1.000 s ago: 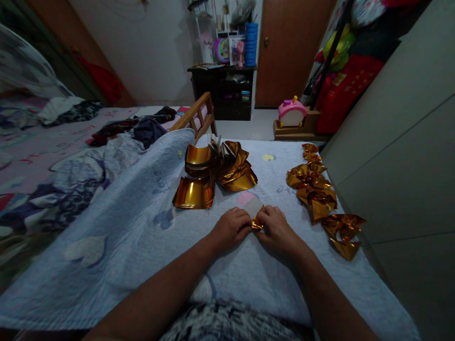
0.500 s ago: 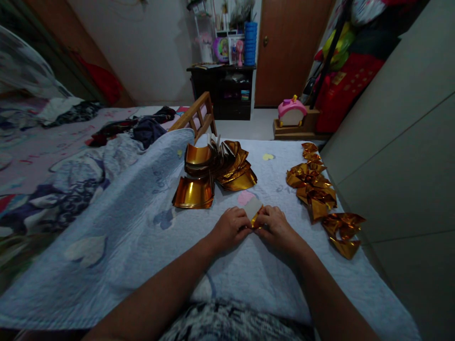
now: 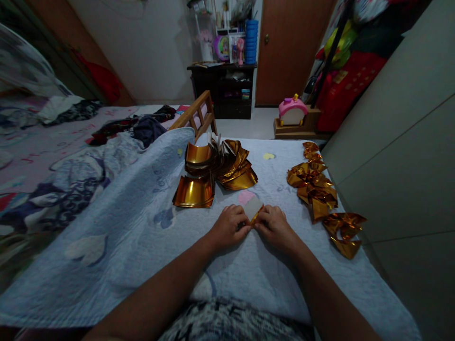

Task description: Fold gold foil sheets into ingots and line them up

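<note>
A small sheet of gold foil paper (image 3: 253,207), its pale grey back facing up, lies between my hands with its near edge turned over to show gold. My left hand (image 3: 233,226) pinches that edge from the left, thumb and fingers together. On the other side my right hand (image 3: 273,223) grips the same edge, its fingertips close to those of the left. Beyond the hands, stacks of curved gold foil sheets (image 3: 195,192) sit on the blue quilt (image 3: 142,270). Folded gold foil pieces (image 3: 316,192) are heaped along the right side.
A wooden bed rail (image 3: 199,116) stands behind the stacks. To the left, clothes (image 3: 149,130) lie on a pink bed. A dark cabinet (image 3: 222,92), a pink toy (image 3: 292,111) and a brown door (image 3: 291,52) are at the back; a pale panel (image 3: 408,156) borders the right.
The fingers have shifted slightly along the folded edge of the sheet, and less gold shows between them. The stacks and the folded pieces stay where they were.
</note>
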Demonstrator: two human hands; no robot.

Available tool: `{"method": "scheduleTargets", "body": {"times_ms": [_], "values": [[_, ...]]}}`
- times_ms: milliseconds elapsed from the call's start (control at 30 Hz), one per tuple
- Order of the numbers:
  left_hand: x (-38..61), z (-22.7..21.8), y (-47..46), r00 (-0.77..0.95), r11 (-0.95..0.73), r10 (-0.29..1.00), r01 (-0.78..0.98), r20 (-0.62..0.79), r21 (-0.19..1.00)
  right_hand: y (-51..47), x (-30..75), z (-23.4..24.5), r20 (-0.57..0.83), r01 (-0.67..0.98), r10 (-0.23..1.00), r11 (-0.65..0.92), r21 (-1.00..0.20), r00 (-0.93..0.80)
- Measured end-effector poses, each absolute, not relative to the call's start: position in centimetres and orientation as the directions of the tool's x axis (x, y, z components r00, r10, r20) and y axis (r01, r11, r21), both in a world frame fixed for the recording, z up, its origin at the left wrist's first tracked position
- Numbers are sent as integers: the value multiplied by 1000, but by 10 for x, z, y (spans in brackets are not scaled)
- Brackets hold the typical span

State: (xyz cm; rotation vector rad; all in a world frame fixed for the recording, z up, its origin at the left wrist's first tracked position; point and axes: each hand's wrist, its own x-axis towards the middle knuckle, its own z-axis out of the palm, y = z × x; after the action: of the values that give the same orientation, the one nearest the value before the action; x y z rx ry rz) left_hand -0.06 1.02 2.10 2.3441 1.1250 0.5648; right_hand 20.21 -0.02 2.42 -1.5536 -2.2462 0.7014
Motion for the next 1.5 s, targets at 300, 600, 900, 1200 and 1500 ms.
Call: {"method": "scheduleTargets", "body": {"times_ms": [300, 600, 900, 1200, 1500], "values": [[2, 22, 10, 540, -514, 830, 642, 141, 568, 0, 195, 28, -57, 811, 948, 236, -536, -313], [1, 22, 10, 545, -513, 829, 648, 128, 563, 0, 191, 25, -58, 851, 961, 210, -481, -270], [2, 22, 9, 541, -517, 831, 667, 127, 537, 0, 189, 24, -43, 862, 970, 191, -470, -238], [1, 23, 9, 519, -478, 848, 662, 107, 577, -1, 187, 21, 0, 868, 975, 199, -455, -224], [-2, 26, 13, 540, -463, 839, 638, 72, 616, -2, 187, 18, 30, 866, 975, 210, -453, -221]]}}
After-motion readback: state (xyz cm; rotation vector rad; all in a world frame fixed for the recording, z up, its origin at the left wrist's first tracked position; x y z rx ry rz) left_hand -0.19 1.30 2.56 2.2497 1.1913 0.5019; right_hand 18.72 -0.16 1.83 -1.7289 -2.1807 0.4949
